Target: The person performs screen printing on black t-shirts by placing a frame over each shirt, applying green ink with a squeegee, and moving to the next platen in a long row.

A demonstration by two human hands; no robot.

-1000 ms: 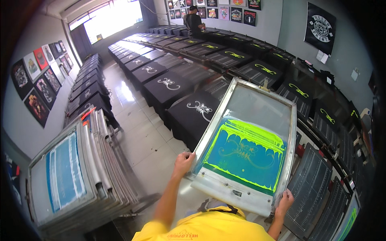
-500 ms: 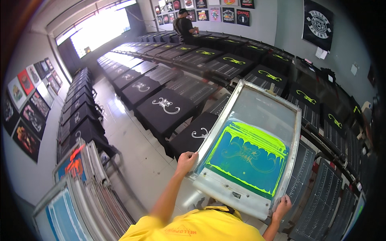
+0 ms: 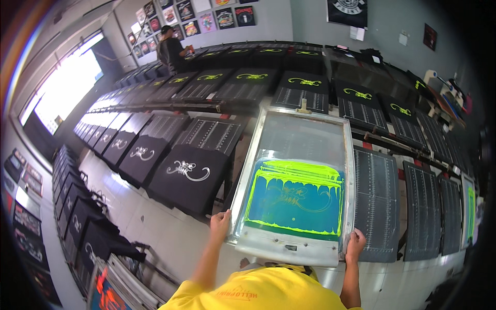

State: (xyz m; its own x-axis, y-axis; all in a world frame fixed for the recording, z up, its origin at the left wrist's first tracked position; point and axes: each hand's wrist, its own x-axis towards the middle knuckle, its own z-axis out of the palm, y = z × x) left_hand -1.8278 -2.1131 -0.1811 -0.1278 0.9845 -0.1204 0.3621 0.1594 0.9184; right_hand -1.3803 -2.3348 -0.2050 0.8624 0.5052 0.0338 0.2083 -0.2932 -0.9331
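A screen-printing frame (image 3: 347, 155) with a pale metal rim is held in front of me, its near end close to my yellow shirt. Its mesh (image 3: 289, 206) is teal in the lower part, with a faint scroll-and-flower design. Thick neon-yellow ink (image 3: 302, 170) lies in a band across it and runs down both sides and along the bottom. My left hand (image 3: 220, 226) is closed on the frame's left edge near the close corner. My right hand (image 3: 355, 246) grips the right edge, fingers partly hidden by the rim. A small clamp (image 3: 303, 106) stands at the far end.
Rows of printing boards hold black shirts, some with a white design (image 3: 187, 170), others with a yellow one (image 3: 305, 81). Bare marked boards (image 3: 376, 206) lie to my right. A person (image 3: 173, 49) stands at the far row. Stacked screens (image 3: 121, 287) lean at the lower left.
My view has swung to the right. The screen has turned with me and sits straighter before me, both hands still on it. More bare boards show at right.
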